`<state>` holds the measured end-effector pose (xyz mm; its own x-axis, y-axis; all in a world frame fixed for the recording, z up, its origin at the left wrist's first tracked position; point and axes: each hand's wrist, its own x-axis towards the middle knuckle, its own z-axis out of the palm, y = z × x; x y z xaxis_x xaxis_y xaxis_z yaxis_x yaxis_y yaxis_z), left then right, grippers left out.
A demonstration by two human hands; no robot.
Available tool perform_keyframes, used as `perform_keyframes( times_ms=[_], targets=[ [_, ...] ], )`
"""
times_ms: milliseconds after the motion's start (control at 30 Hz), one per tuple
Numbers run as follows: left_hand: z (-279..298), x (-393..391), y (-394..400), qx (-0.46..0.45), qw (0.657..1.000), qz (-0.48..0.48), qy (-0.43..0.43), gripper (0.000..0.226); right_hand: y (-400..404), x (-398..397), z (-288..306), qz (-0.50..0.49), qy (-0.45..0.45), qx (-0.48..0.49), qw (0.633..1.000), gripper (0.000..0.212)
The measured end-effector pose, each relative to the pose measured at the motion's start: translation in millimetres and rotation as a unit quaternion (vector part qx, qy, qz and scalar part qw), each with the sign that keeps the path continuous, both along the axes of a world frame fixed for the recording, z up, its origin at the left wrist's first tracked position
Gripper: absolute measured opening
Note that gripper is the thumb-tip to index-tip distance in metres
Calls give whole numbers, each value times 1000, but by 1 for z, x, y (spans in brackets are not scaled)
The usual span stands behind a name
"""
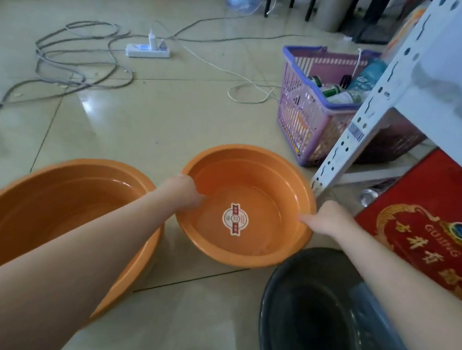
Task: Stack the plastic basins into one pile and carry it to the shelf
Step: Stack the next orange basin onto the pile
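Observation:
A small orange basin (253,177) with a round sticker in its bottom sits on the tiled floor in the middle. My left hand (182,192) grips its left rim, fingers inside. My right hand (325,218) grips its right rim. A larger orange basin (28,207) stands at the lower left, partly under my left forearm. A dark grey basin (315,327) stands at the lower right, partly under my right forearm. The white metal shelf (356,126) rises at the right, its post just beyond the small basin.
A purple plastic basket (300,107) with bottles stands beside the shelf post. A red box (436,231) lies under the shelf at the right. Grey cables (71,65) and a white power strip (147,50) lie across the floor further back.

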<state>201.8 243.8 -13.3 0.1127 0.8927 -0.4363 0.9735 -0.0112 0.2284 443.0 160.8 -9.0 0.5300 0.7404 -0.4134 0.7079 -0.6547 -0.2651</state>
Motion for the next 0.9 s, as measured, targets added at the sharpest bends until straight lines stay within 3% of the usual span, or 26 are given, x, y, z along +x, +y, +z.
perform_keyframes(
  times_ms=[100,300,433,533,633,733,833,900],
  targets=[
    [-12,-2,-5,24,999,-19,36,36,0,-7,-19,1,-11,-2,1000,37],
    [-11,-3,-6,70,998,6,10,40,5,-5,-22,-21,-31,34,999,16],
    [24,-9,4,101,995,9,-21,34,18,-5,12,-2,-37,61,997,27],
    [74,-29,17,131,990,27,-52,23,36,-19,60,28,-61,90,994,19],
    [128,-71,24,164,983,58,-56,1,59,-52,114,61,-56,119,989,20],
    [171,-132,17,178,978,94,-48,3,75,-108,159,111,-54,125,984,29],
    [192,-199,-8,166,974,153,-27,8,80,-171,178,163,-42,129,977,15],
    [192,-238,-32,144,968,206,-13,12,75,-211,173,200,-24,113,973,19]
  ],
)
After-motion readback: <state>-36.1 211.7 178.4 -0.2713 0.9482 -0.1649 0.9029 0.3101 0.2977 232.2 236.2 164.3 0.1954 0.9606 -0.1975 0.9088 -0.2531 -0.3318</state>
